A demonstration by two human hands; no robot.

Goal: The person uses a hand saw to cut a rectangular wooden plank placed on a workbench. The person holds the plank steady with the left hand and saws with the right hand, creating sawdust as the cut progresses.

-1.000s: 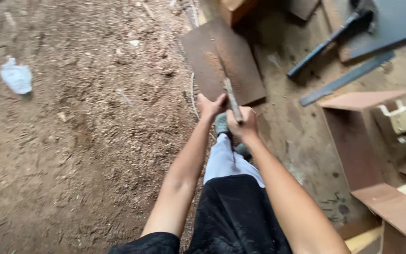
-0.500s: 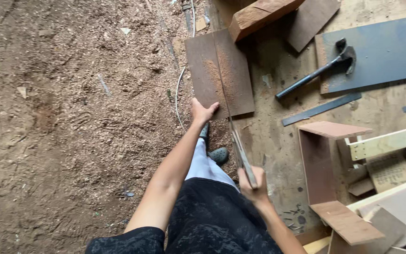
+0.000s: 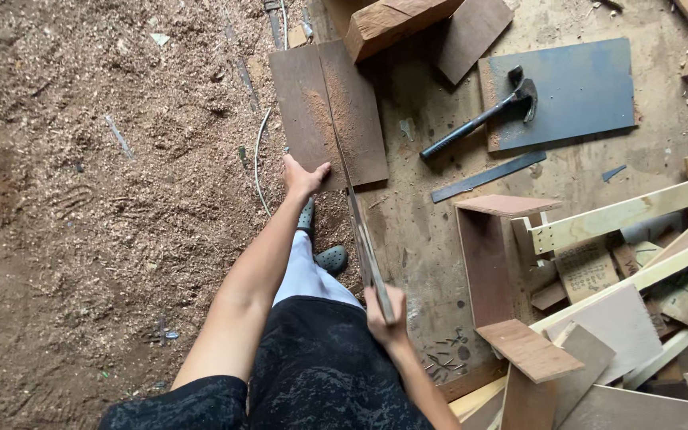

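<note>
1. Floor: covered in sawdust on the side away from the board's cut; bare and littered with offcuts on the other side.
2. Board: brown, flat on the floor, with a saw cut running lengthwise through it and sawdust along the cut.
3. Blue panel: flat on the floor, well apart from the board.
4. Block: thick timber, overlapping the board's far corner.
5. Saw: blade seated in the board's cut, slanting back from the board to the handle.
6. Hammer: between the board and the blue panel, head resting on the panel.
7. Left hand: pressed flat on the board's near edge, fingers spread open, just beside the saw blade.
8. Right hand: well back from the board, fingers closed around the saw handle.
9. Shoe: dark, near the board's near edge, below the left hand.
</note>
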